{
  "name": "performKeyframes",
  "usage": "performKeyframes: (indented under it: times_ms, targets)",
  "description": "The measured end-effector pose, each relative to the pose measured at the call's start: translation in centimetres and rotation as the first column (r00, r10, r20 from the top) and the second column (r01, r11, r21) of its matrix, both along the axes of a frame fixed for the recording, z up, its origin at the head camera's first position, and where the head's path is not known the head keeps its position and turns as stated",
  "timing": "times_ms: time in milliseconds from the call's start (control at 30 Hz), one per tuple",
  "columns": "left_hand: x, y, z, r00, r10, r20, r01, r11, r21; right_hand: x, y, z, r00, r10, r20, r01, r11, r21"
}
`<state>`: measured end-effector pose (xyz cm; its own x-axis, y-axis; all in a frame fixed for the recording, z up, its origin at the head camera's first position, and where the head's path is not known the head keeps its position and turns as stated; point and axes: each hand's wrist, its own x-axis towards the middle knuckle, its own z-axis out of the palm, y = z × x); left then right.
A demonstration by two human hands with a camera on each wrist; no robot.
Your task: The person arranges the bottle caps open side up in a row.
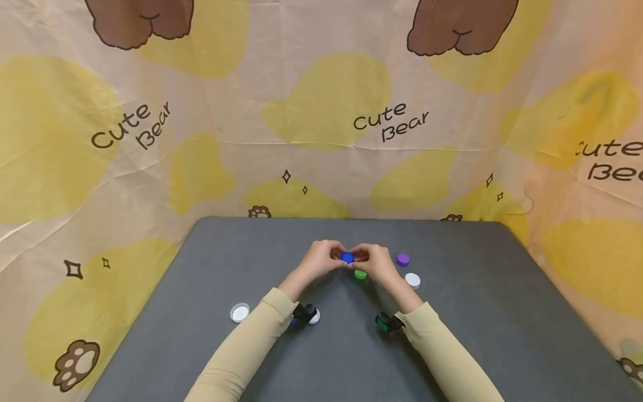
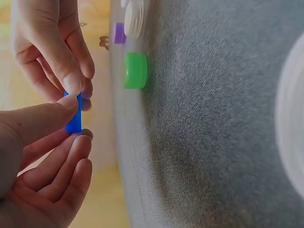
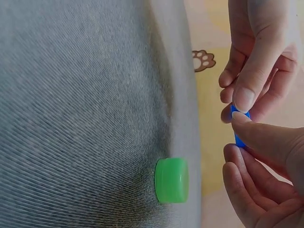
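Between the two hands, a blue bottle cap [image 1: 347, 257] is held up above the grey table. My left hand [image 1: 321, 257] pinches it from the left with thumb and fingers. From the other side my right hand [image 1: 375, 261] pinches it too, and the two thumb tips meet at its near edge in the right wrist view. The cap stands edge-on in the left wrist view, its ridged side [image 2: 74, 121] showing between the fingertips. Just below the hands, a green bottle cap [image 3: 172, 180] sits on the table.
Right of the right hand lie a purple cap [image 1: 403, 259] and a white cap [image 1: 412, 280]. A white lid [image 1: 239, 312] is left of the left forearm. Another white cap [image 1: 315, 317] and something blue [image 1: 292, 322] are partly hidden by the left wrist. A printed cloth [image 1: 321, 111] hangs behind the table.
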<state>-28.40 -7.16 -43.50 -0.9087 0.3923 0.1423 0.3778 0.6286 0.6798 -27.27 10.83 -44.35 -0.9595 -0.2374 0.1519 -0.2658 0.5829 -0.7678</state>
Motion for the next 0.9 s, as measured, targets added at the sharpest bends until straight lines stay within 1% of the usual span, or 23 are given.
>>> performKeyframes:
  times_ms: [133,267,367,533,700,900]
  targets:
    - [1.0,-0.3,0.0,1.000,-0.017,0.008,0.017,1.000,-0.007,0.9,-0.1,-0.2,1.000,0.023,-0.002,-0.023,1.000,0.008]
    - [2.0,-0.6,0.1,0.999,-0.041,0.003,0.041,0.999,0.001,1.6,-0.1,-0.3,0.997,0.064,-0.035,-0.064,0.998,0.007]
    - [2.6,-0.9,0.2,0.999,-0.048,0.010,0.048,0.999,-0.004,2.1,-0.1,-0.3,0.993,0.103,-0.057,-0.103,0.995,0.003]
    - [3.4,-1.1,0.3,0.998,-0.054,0.015,0.054,0.998,-0.013,2.8,0.1,-0.2,0.985,0.154,-0.084,-0.154,0.988,-0.001]
    - [4.2,-1.1,0.4,0.998,-0.067,0.007,0.067,0.998,-0.023,3.4,0.3,-0.2,0.979,0.172,-0.105,-0.173,0.985,0.005]
    - [5.2,-1.4,0.1,0.996,-0.085,0.003,0.085,0.995,-0.042,4.3,0.3,-0.3,0.981,0.183,-0.065,-0.182,0.983,0.025]
